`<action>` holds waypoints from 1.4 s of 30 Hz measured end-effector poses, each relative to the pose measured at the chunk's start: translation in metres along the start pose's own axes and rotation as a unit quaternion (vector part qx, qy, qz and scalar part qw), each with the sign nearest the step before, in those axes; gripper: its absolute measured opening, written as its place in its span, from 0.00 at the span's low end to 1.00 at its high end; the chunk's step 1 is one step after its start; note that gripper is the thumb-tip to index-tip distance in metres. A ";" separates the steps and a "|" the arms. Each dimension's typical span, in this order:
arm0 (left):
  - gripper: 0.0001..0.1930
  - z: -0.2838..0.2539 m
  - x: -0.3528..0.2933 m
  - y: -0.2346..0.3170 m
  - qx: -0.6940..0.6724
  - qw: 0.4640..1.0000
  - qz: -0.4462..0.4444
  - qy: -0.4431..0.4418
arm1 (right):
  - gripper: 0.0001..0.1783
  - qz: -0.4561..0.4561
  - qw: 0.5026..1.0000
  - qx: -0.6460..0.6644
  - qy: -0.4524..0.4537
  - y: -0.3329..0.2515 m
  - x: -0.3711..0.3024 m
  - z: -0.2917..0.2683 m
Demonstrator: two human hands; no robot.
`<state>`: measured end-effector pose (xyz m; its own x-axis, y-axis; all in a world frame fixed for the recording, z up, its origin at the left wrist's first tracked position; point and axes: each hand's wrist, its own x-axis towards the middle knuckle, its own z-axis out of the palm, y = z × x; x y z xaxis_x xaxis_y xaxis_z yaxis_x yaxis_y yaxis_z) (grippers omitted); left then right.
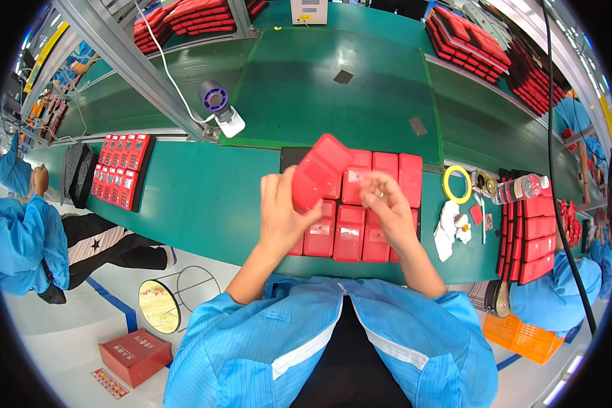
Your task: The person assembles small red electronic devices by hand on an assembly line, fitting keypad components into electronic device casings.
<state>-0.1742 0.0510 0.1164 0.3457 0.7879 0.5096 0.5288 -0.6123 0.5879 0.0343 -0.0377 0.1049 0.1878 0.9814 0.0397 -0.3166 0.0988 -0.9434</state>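
My left hand (279, 211) is closed round a red plastic case (324, 170), lifted and tilted above the bench. Under it, several similar red cases (350, 232) lie in rows in a black tray (292, 158). Just right of the lifted case, my right hand (390, 209) hovers over the tray with thumb and fingertips drawn together. Whatever may be in that pinch is too small or blurred to name. My hands and the lifted case cover part of the rows.
On the right lie a yellow tape roll (457, 184), crumpled white cloth (446, 230), a bottle (521, 189) and stacked red cases (538, 238). A small fan (215, 102) stands at the back left. Another red-filled tray (121, 170) sits left, near a person in blue (22, 234).
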 end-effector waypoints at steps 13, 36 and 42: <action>0.38 -0.005 -0.018 0.038 -0.051 0.995 0.082 -0.001 | 0.35 -0.077 0.995 -0.063 -0.029 -0.034 0.015 0.031; 0.38 -0.007 -0.036 0.006 -0.773 0.478 -0.328 -0.259 | 0.20 0.029 0.998 -0.054 0.016 -0.036 0.031 0.033; 0.32 -0.021 -0.031 0.003 -0.757 0.499 -0.341 -0.249 | 0.15 0.088 0.994 -0.065 0.013 -0.018 0.046 0.025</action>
<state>-0.1998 0.0233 0.1149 0.8345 0.5353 -0.1309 -0.4056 0.7574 0.5117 0.0259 0.0100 0.1321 0.1652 0.9768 -0.1363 -0.2248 -0.0973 -0.9695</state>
